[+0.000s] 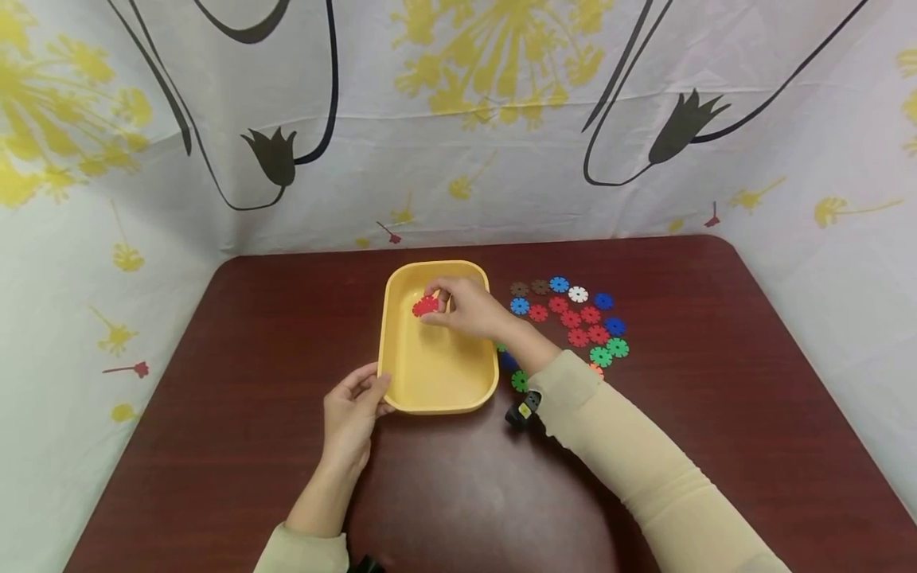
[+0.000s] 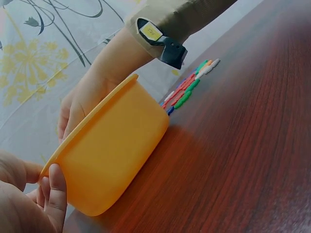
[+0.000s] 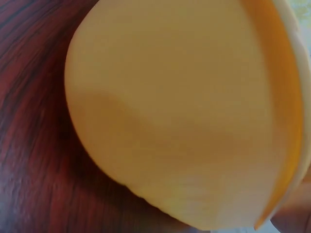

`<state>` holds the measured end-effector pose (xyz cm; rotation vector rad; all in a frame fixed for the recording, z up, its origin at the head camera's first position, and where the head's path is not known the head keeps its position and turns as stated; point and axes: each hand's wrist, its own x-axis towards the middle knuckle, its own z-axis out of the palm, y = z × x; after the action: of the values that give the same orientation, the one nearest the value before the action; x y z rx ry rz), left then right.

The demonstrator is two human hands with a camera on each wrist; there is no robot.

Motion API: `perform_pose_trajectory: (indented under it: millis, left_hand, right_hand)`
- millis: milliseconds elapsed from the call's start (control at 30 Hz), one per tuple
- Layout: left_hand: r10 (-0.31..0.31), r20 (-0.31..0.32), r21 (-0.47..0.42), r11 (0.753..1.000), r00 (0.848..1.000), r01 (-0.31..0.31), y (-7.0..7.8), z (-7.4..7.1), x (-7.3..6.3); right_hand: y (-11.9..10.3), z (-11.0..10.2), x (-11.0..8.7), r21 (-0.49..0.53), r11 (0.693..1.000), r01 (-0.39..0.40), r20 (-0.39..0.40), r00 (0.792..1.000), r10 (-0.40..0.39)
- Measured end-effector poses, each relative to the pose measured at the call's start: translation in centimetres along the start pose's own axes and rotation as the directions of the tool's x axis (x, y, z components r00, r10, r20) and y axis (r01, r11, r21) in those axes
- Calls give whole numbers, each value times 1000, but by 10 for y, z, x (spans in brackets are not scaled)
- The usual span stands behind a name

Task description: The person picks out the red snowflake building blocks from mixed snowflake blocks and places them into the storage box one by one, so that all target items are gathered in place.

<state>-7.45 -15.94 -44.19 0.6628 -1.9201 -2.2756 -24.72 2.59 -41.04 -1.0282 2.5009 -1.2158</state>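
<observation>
A yellow plastic tray [image 1: 438, 382] with a raised rim stands on the table. At its near left corner my left hand [image 1: 353, 414] grips the rim; thumb and fingertips also show against the tray wall [image 2: 112, 150] in the left wrist view. Over the far part of the tray, my right hand [image 1: 466, 309] pinches a red notched plastic disc [image 1: 424, 305] between thumb and fingers. Part of that disc is hidden by the hand, and whether more than one is there I cannot tell. Close and blurred, the tray [image 3: 170, 73] fills most of the right wrist view.
To the right of the tray lie several flat notched discs: red [image 1: 570, 318], green [image 1: 618, 347], blue [image 1: 614, 326], white [image 1: 577, 294] and brown [image 1: 519, 289]. My right forearm [image 1: 616, 446] covers some. A patterned cloth [image 1: 444, 191] hangs behind the dark wooden table [image 1: 272, 342].
</observation>
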Motion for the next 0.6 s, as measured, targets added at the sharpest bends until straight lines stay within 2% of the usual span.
perform_pose_trajectory:
  millis: [333, 600]
  left_hand:
    - [3, -2, -6, 1000, 1000, -3, 0, -1, 0]
    - [2, -9, -27, 1000, 1000, -3, -1, 1, 1]
  right_hand:
    - [-3, 14, 12, -88, 996, 7, 50, 999, -2]
    - [-2, 24, 16, -137, 988, -69, 110, 990, 84]
